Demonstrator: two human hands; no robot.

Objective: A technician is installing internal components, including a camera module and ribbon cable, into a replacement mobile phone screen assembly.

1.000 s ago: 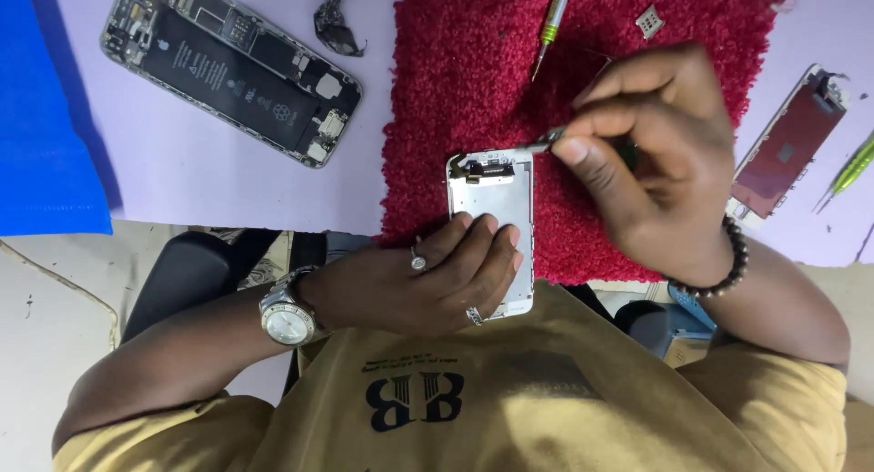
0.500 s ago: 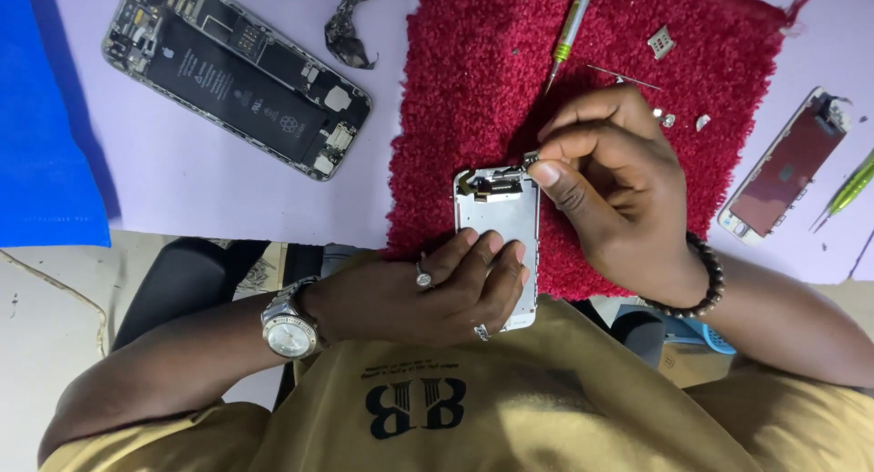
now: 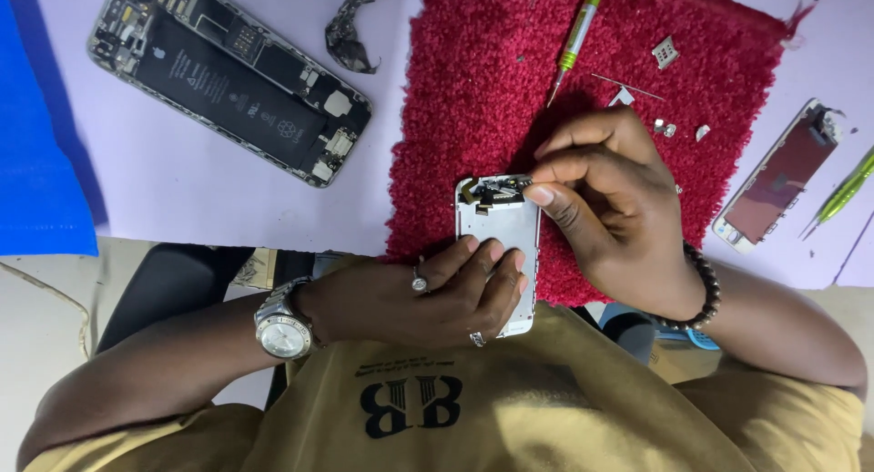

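Note:
A white phone screen panel [image 3: 496,222] lies back side up on the near edge of a red fuzzy mat [image 3: 473,90]. My left hand [image 3: 428,294], with rings and a wristwatch, presses down on the panel's lower half and holds it. My right hand [image 3: 610,199], with a bead bracelet, is pinched thumb to forefinger on the small dark flex part at the panel's top edge [image 3: 496,192]. Whether a thin tool is between those fingers is hidden.
An opened phone body [image 3: 228,76] lies at the far left on the lilac sheet [image 3: 182,190], beside a black crumpled piece [image 3: 350,30]. A green screwdriver [image 3: 575,35] and small metal parts [image 3: 665,51] rest on the mat. Another screen [image 3: 778,176] and a green tool [image 3: 842,194] lie right. A blue sheet [image 3: 36,162] lies left.
My right hand has come down from above the panel's top right corner, and its fingertips now pinch at the top edge. My left hand has kept its hold.

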